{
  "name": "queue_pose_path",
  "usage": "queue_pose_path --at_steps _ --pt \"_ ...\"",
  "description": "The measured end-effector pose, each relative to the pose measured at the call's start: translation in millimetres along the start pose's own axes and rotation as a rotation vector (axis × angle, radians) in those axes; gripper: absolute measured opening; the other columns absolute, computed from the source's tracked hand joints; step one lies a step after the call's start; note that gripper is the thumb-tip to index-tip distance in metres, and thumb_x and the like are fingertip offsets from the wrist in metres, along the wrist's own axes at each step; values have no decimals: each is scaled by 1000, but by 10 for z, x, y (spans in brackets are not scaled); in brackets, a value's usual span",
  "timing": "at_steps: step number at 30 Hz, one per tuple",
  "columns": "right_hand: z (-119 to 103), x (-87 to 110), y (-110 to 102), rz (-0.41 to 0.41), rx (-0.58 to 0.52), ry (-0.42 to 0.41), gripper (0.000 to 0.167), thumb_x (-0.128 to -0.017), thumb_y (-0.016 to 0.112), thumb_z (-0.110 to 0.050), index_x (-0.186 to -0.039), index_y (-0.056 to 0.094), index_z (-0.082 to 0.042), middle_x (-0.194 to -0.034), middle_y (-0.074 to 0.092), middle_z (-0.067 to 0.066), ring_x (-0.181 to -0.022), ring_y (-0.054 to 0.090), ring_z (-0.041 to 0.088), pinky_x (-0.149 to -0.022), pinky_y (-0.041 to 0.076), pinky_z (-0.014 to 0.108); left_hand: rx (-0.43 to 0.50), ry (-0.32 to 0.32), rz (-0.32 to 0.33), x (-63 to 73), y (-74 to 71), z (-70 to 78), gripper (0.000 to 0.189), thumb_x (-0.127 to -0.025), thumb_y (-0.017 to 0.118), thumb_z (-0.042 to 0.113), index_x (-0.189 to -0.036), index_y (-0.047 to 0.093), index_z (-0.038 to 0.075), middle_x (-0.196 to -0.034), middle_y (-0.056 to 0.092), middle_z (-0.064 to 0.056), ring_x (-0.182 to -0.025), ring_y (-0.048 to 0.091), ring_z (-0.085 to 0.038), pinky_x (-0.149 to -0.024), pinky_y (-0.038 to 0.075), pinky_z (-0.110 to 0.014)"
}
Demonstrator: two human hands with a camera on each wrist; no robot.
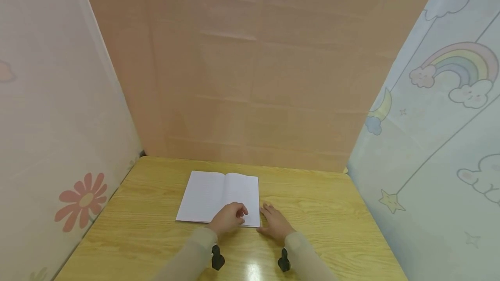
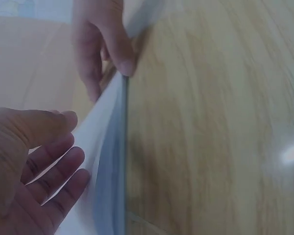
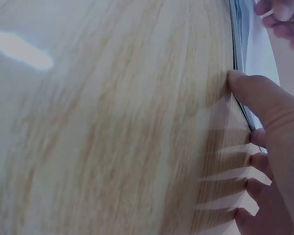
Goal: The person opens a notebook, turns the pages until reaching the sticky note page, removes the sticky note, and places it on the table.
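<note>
A notebook with white pages lies spread flat on the wooden table. My left hand hovers over the lower part of its right page, fingers loosely bent and nothing between them. In the left wrist view, the left hand's fingertips are close to the page, whose near edge lifts slightly; contact is unclear. At the notebook's right side is my right hand. Its thumb touches the near right corner, while its other fingers spread along the right edge, tips down by the table.
The wooden table extends around the notebook. An orange-brown sheet stands behind it. Pale printed panels flank the table, with a pink flower on the left and a rainbow on the right.
</note>
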State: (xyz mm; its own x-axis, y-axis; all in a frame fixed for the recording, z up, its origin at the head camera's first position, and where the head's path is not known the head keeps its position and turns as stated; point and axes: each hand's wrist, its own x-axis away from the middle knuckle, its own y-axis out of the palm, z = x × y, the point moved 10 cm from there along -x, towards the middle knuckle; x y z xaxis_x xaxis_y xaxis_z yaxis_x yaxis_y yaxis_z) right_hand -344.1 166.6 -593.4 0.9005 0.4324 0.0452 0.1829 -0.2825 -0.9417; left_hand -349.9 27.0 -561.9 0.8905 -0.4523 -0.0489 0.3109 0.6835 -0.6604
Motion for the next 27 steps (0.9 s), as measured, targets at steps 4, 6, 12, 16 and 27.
queue_pose_path --at_steps 4,6,12,16,27 --pt "-2 11 2 -6 9 0 74 -86 69 -44 -140 46 0 -150 37 23 -137 35 44 -109 33 56 -85 7 7 -17 76 -82 15 -81 68 4 -92 65 14 -81 52 5 -74 48 -8 -68 43 -26" --pt "2 12 7 -9 6 3 75 -86 68 -45 -141 45 0 -150 37 23 -138 34 43 -110 32 55 -124 22 10 -21 112 -104 18 -79 70 4 -91 65 16 -80 51 7 -72 47 -7 -67 42 -25" --pt "3 3 12 -9 6 3 75 -86 69 -44 -141 45 0 -150 37 23 -138 34 43 -110 32 55 -210 41 38 -22 158 -105 20 -78 76 9 -92 65 17 -82 51 7 -73 47 -6 -66 44 -24" --pt "7 -5 22 -8 16 2 74 -86 70 -44 -141 46 0 -150 37 23 -138 34 44 -109 32 56 -288 40 53 -29 177 -96 26 -78 79 15 -101 68 17 -88 52 5 -74 50 -7 -68 48 -25" --pt "32 -18 40 -12 21 0 74 -86 68 -46 -141 45 -1 -150 37 22 -138 34 44 -109 32 56 -430 59 65 -56 231 -53 33 -76 82 26 -105 72 16 -94 56 3 -76 54 -8 -69 50 -26"
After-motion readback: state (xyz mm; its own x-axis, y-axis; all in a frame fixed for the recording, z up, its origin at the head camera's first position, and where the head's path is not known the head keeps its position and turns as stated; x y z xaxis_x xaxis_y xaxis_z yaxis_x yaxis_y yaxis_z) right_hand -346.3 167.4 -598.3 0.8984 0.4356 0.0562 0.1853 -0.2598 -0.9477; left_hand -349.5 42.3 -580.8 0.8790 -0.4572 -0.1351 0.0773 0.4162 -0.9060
